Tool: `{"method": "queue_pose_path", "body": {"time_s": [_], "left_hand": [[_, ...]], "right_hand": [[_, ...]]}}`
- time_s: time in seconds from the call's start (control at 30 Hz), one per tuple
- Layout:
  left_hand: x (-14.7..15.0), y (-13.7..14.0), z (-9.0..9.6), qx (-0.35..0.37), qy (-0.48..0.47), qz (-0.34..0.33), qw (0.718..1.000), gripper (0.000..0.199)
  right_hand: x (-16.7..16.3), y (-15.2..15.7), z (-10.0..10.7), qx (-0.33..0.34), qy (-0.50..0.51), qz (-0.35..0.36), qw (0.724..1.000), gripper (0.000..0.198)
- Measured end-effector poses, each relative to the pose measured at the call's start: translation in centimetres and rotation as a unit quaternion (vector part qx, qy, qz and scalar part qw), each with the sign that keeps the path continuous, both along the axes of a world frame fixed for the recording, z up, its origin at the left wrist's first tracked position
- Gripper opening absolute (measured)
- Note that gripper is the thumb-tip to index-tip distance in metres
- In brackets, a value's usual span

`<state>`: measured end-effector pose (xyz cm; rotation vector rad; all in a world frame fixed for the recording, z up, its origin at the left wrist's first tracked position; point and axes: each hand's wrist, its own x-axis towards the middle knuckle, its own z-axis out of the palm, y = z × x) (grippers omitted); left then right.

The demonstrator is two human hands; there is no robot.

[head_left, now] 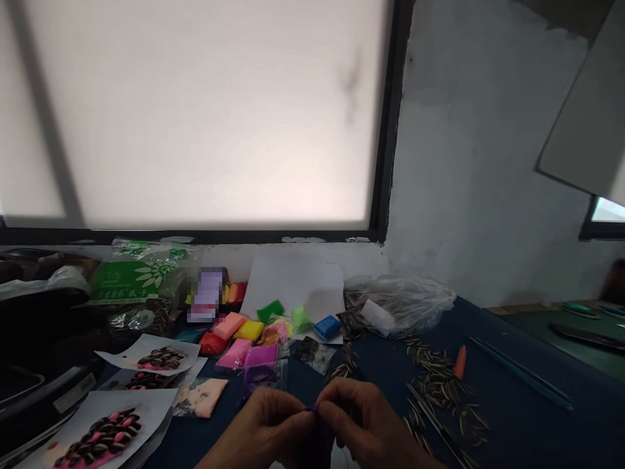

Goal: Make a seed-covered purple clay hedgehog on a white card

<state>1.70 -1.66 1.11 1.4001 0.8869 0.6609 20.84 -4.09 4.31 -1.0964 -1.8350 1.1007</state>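
Observation:
My left hand point(266, 426) and my right hand point(359, 417) meet low in the middle of the head view. Thumbs and forefingers of both are pinched together on a small dark purple piece point(311, 409), which looks like soft modelling clay. Most of it is hidden by the fingers and shadow. Just beyond my left hand lies a bag of purple clay point(260, 363). Sunflower seeds point(344, 365) lie beyond my right hand, and more are spread to its right, with a thin metal tool point(439, 423) among them.
Several coloured clay packets point(249, 330) lie ahead, before a white sheet point(293, 280). At left are papers with seed pictures point(107, 433) and a green seed bag point(131, 281). A clear plastic bag point(410, 303), an orange stick point(460, 362) and blue tweezers point(522, 372) lie right.

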Motion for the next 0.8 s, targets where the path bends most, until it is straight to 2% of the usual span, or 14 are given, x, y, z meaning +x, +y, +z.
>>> {"method": "queue_pose_path", "body": {"time_s": [0.2, 0.47, 0.63, 0.8], "left_hand": [[-0.31, 0.00, -0.66, -0.002, -0.015, -0.020, 1.000, 0.057], [-0.09, 0.35, -1.03, -0.021, -0.022, 0.019, 0.999, 0.064], [-0.57, 0.43, -0.52, -0.043, -0.066, 0.060, 0.995, 0.066], [0.07, 0.21, -0.56, -0.026, -0.086, 0.031, 0.995, 0.068]], "right_hand": [[0.07, -0.01, -0.22, 0.021, -0.001, -0.007, 1.000, 0.025], [0.29, 0.02, 0.13, 0.072, 0.004, 0.014, 0.997, 0.029], [0.33, 0.10, 0.22, 0.036, -0.025, -0.034, 0.998, 0.030], [0.03, 0.13, -0.33, 0.008, -0.015, -0.021, 1.000, 0.022]]}}
